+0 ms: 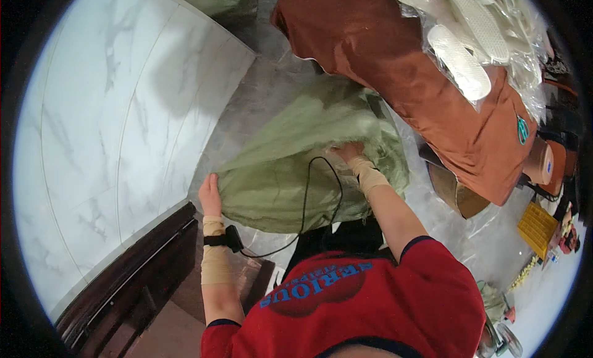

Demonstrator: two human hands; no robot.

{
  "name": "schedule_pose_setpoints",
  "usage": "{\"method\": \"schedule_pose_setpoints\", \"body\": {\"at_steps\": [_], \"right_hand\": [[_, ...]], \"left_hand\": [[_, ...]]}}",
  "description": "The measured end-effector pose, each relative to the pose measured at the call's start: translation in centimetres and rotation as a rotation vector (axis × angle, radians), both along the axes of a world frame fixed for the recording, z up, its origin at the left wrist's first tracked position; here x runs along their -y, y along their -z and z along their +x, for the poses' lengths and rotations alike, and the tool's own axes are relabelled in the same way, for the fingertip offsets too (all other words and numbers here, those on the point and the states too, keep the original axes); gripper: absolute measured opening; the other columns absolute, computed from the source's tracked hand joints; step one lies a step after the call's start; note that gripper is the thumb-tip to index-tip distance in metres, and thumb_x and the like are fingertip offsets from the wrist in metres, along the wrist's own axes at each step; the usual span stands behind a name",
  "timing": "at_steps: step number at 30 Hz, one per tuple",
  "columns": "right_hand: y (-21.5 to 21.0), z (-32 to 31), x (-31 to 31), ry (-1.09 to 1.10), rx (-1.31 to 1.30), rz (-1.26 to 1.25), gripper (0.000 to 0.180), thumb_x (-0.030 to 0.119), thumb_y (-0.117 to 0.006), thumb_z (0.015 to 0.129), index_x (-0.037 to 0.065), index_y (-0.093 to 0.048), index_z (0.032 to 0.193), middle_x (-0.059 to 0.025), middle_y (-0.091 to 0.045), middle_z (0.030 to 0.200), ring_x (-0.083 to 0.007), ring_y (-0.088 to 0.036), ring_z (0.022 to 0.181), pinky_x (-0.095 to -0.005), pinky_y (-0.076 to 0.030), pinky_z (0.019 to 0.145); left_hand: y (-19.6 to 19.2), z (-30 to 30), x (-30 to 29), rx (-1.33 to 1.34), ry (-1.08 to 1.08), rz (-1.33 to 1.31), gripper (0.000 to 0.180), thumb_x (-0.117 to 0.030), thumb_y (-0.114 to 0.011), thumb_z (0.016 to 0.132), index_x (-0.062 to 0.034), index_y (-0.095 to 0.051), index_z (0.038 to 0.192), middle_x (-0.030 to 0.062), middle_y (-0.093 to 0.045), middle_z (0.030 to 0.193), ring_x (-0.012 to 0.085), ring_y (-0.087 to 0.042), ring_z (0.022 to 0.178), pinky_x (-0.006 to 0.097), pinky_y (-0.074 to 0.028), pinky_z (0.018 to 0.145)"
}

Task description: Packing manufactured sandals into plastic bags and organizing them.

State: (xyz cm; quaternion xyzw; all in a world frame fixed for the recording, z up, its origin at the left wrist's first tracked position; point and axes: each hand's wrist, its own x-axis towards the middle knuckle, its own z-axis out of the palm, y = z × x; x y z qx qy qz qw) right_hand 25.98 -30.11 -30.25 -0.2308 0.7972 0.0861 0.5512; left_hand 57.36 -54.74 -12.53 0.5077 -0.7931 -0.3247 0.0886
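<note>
Head view: a green sack lies mid-frame, its left edge clamped in the fingers of the left hand; the right hand is at its opening (fingers partly hidden, cannot tell their state).

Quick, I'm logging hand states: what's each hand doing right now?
Left hand: closed, holding the green sack by its left edge.
Right hand: at the sack's opening, fingers partly hidden; open or closed cannot be told.
</note>
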Motion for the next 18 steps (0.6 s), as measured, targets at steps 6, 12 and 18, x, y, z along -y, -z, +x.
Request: {"method": "schedule_pose_setpoints", "body": {"at_steps": [6,12,18], "right_hand": [[8.8,2.0,-1.9,0.223,-0.068,-0.224,0.065,0.051,-0.049,0.086,0.011,-0.038,0.137,-0.0098,-0.032,0.144,-0.0298,-0.033,0.129,-0.0381,-0.028,0.106],[10.1,7.1,-6.5,0.652,0.083,-0.625,0.061,0.040,-0.056,0.085,0.009,-0.039,0.135,-0.0112,-0.034,0.142,-0.0298,-0.035,0.127,-0.0378,-0.029,0.105],[-6.5,0.0,0.3,0.656,0.295,-0.577,0.050,0.033,-0.055,0.087,0.010,-0.045,0.130,-0.0142,-0.044,0.133,-0.0282,-0.044,0.119,-0.0371,-0.035,0.099]], "left_hand": [[-0.1,2.3,-0.3,0.081,-0.016,-0.033,0.033,-0.028,-0.047,0.093,0.0033,-0.058,0.095,0.0217,-0.060,0.083,0.0360,-0.057,0.076,0.038,-0.043,0.070],[-0.3,3.1,-0.1,0.101,-0.053,-0.084,0.033,-0.028,-0.045,0.093,0.0027,-0.058,0.092,0.0216,-0.059,0.081,0.0371,-0.056,0.075,0.039,-0.042,0.068],[0.4,0.7,-0.5,0.033,-0.032,-0.044,0.032,-0.027,-0.046,0.093,0.0030,-0.057,0.090,0.0208,-0.056,0.076,0.0353,-0.053,0.070,0.037,-0.042,0.065]]}}
